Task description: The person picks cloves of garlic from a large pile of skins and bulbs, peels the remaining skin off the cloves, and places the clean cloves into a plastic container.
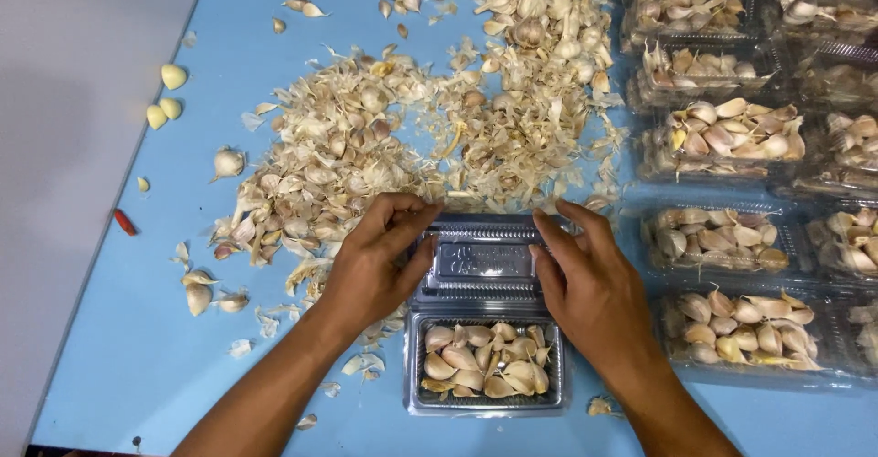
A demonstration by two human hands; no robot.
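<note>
- A clear plastic clamshell box (485,365) is being kept near the front edge of the blue desk (137,347), roughly at its middle; its tray is being filled by unpeeled garlic cloves (483,361).
- The hinged lid (482,260) is being held open toward the far edge, lying behind the tray.
- The lid's left edge is being pinched by the left hand (370,269), thumb on the inside, fingers curled over the far rim.
- The right edge is being gripped in the same way by the right hand (590,283), fingers bent over the lid rim.
- The box is judged to be light, thin and springy: it is likely being flexed easily, and the smooth plastic is probably slippery, so the rims and corners are judged the best holds.
- A heap of papery garlic skins (412,137) is lying behind the lid, toward the far edge.
- Closed filled boxes (732,237) are being stacked along the right edge.
</note>
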